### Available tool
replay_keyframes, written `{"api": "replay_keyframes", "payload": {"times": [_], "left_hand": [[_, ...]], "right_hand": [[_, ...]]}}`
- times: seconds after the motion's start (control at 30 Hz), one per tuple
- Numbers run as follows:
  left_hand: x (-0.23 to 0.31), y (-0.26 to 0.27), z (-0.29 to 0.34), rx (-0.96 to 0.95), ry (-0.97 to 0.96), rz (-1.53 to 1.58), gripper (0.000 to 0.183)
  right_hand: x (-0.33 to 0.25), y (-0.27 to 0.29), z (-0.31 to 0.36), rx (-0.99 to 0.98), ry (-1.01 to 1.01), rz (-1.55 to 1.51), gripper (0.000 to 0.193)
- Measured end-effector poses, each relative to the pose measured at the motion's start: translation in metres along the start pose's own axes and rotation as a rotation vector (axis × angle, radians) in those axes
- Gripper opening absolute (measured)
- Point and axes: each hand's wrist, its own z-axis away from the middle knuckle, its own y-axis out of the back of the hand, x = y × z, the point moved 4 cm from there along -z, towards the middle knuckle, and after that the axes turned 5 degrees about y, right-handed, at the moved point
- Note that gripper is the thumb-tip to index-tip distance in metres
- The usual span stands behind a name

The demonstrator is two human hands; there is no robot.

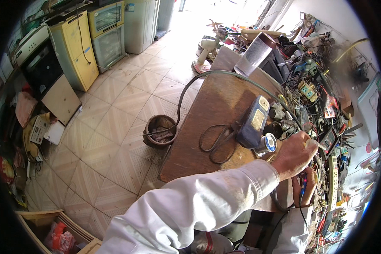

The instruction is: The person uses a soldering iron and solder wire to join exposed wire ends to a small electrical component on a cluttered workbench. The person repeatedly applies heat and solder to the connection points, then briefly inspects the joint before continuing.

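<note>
My left hand (293, 155) reaches across the right end of the brown wooden table (199, 122), its fingers closed in a pinch. What they hold is hidden. Just below it, my right hand (310, 186) is wrapped round a slim blue pen-like tool (303, 181) with a thin black cord hanging from it. Beside my left wrist stands a spool of solder wire (266, 144). Left of the spool lies a dark blue handheld meter (254, 121) with a pale face. Its dark strap (219, 144) is looped on the wood.
A clear jar with a brown lid (254, 55) stands at the table's far end. A dark hose (186, 91) arches over the table from a brown pot (158, 134). Tangled electrical parts (307, 89) crowd the right side, with a power strip (333, 182). An open wooden drawer (42, 216) is lower left.
</note>
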Motion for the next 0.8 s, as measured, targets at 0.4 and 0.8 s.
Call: {"api": "replay_keyframes", "payload": {"times": [0.4, 0.8], "left_hand": [[-0.001, 0.001, -0.001, -0.118, 0.075, -0.003, 0.03], [0.001, -0.001, 0.005, -0.177, 0.095, -0.177, 0.039]], "right_hand": [[0.023, 0.004, 0.011, 0.01, 0.006, -0.025, 0.04], [0.049, 0.018, 0.03, 0.319, -0.051, -0.224, 0.037]]}}
